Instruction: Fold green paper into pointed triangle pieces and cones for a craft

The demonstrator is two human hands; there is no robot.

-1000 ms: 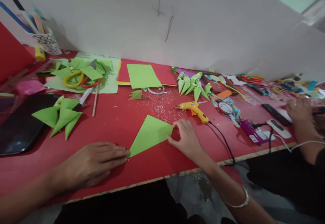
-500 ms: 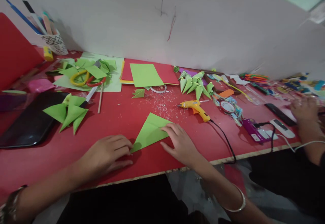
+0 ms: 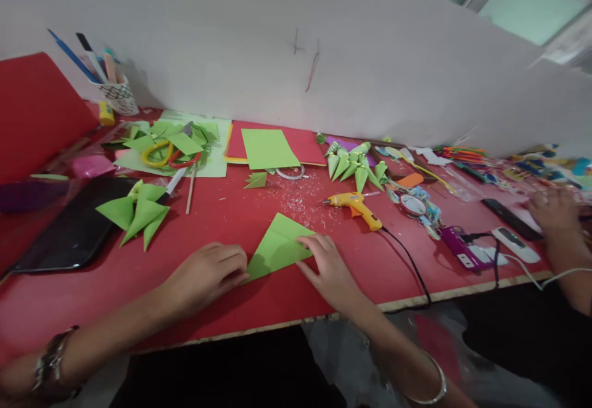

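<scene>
A green sheet of paper [image 3: 280, 244], folded into a triangle, lies on the red tabletop in front of me. My left hand [image 3: 215, 272] has its closed fingers at the paper's left corner. My right hand [image 3: 328, 269] holds the right corner, its fingers on top and its thumb near the lower edge. Beyond the paper, a yellow hot glue gun [image 3: 355, 204] lies on its side with its nozzle pointing left. To the left stands a cluster of folded green paper cones [image 3: 141, 211] beside a black phone-like slab [image 3: 74, 235].
Scissors [image 3: 157, 154] lie among green paper pieces at the back left. A green sheet [image 3: 271, 148] rests on red paper. More green cones [image 3: 354, 164] sit behind the glue gun. A purple power adapter [image 3: 465, 249] and another person's hand [image 3: 557, 211] are at right.
The view has tilted, so the table sits slightly lower in the picture. My left thumb has drawn in toward its fingers at the paper's corner. The right hand has barely moved on the paper.
</scene>
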